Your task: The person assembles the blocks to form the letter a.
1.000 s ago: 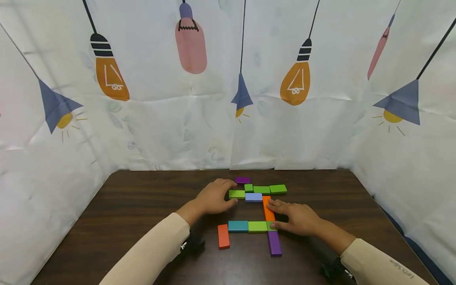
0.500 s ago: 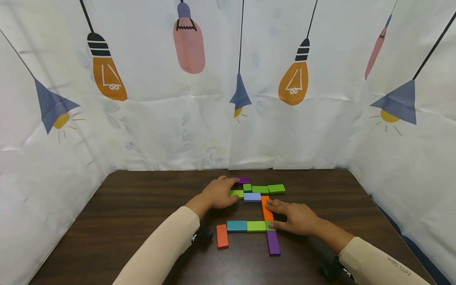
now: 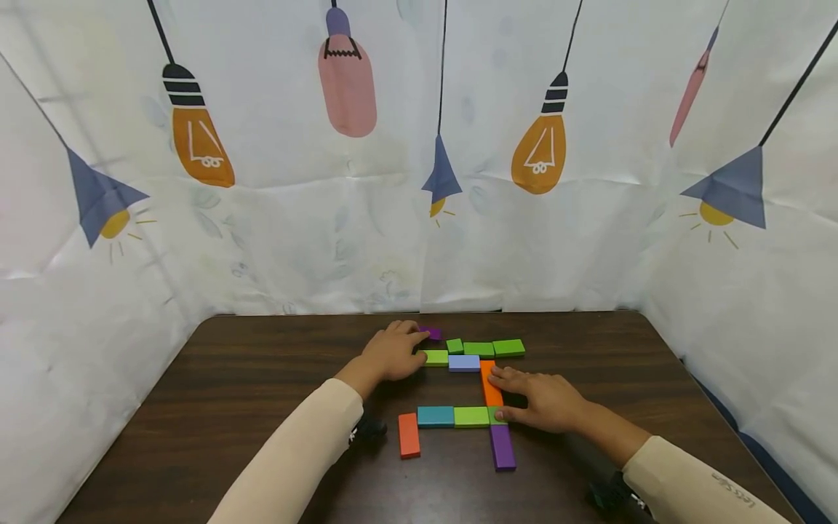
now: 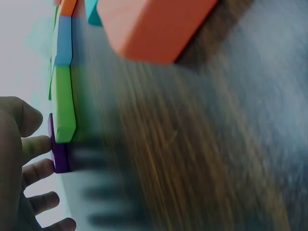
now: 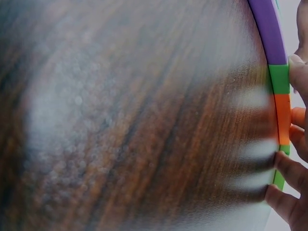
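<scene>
My left hand (image 3: 390,352) reaches to the far side of the table, its fingertips on a purple block (image 3: 432,333). In the left wrist view those fingers (image 4: 38,171) are spread, and the purple block (image 4: 59,156) lies behind the light green block (image 4: 64,103). My right hand (image 3: 546,402) lies with straight fingers on the orange block (image 3: 491,383), its thumb on a small green block (image 3: 495,415). From the green block a second purple block (image 3: 503,447) runs toward me. To its left, a light green block (image 3: 471,417) and a teal block (image 3: 435,417) lie in line.
A red block (image 3: 409,435) lies at the left end of the near row. Behind the orange block are a blue block (image 3: 464,363) and several green blocks (image 3: 479,349). All rest on a dark wooden table (image 3: 262,407), with a printed cloth (image 3: 294,240) around it.
The fingers of my left hand have come onto the far purple block, and it has slid left with them. My right hand and the other blocks stay put.
</scene>
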{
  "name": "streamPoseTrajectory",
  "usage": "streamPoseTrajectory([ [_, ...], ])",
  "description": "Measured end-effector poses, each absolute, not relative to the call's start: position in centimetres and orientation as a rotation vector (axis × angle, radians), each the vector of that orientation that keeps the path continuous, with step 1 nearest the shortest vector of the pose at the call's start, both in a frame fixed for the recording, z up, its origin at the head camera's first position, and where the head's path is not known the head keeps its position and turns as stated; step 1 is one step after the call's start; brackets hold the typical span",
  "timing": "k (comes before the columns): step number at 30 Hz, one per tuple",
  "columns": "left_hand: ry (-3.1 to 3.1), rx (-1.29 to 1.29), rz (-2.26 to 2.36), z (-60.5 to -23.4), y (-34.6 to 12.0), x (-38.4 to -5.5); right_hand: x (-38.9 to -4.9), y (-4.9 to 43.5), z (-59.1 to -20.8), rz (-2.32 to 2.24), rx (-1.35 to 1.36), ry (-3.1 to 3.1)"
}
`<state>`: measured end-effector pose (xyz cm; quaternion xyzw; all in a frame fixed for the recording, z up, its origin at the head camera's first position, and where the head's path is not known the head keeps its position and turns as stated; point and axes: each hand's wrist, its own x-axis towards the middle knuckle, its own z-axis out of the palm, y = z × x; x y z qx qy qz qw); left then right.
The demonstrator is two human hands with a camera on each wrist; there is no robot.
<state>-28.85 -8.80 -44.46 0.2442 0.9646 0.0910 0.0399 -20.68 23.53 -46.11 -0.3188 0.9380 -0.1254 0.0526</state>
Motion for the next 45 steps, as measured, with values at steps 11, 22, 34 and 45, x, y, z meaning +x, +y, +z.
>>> streamPoseTrajectory([
  [11,3.057,0.663,0.272,-45.0,-10.9,-29.3,-20.4,23.5,-46.1,-0.366,-0.996,2.865],
  [22,3.088,0.655,0.342,-45.0,-12.2,-29.2,-20.4,23.5,-46.2,-0.345,-0.988,2.873],
  [34,3.125,0.606,0.284,-45.2,-12.6,-28.7,-20.6,23.6,-46.2,-0.332,-0.988,2.879],
  [45,3.168,0.672,0.397,-45.2,-13.1,-26.5,-20.6,23.7,-46.1,-0.348,-0.997,2.873],
])
